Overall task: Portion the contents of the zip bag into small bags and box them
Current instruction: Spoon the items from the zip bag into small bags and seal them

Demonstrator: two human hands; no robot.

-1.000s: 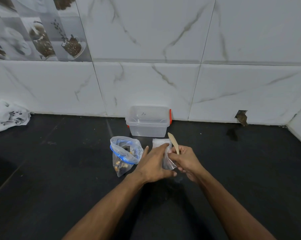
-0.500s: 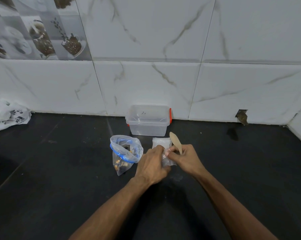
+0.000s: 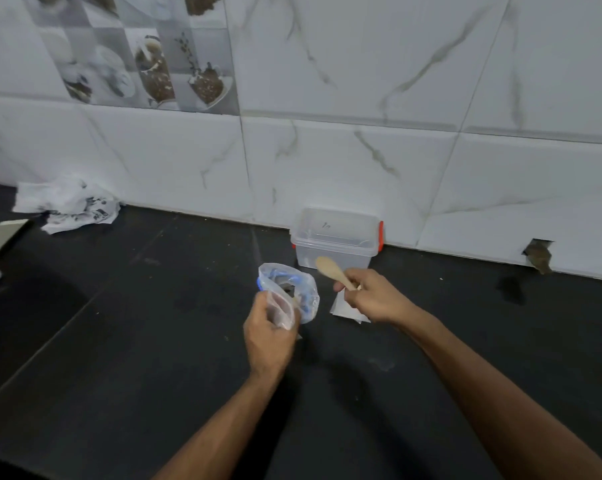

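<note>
The zip bag [image 3: 303, 285] with a blue seal stands open on the black counter, with dark contents inside. My left hand [image 3: 266, 336] holds a small clear bag [image 3: 281, 308] just in front of the zip bag. My right hand [image 3: 372, 294] grips a wooden spoon [image 3: 330, 270], its bowl pointing up and left toward the zip bag. Under my right hand lies a stack of small bags [image 3: 344, 308] flat on the counter. A clear plastic box [image 3: 336, 237] with red latches stands closed against the wall behind them.
A crumpled white plastic bag [image 3: 67, 202] lies at the far left by the wall. A phone [image 3: 3, 237] rests at the left edge. The tiled wall has a broken hole [image 3: 538, 256] at the right. The black counter [image 3: 154, 323] extends left and toward me.
My hands have come apart. The left hand carried one small bag leftward to the zip bag. The right hand kept the spoon and tilted it left. The view has shifted left.
</note>
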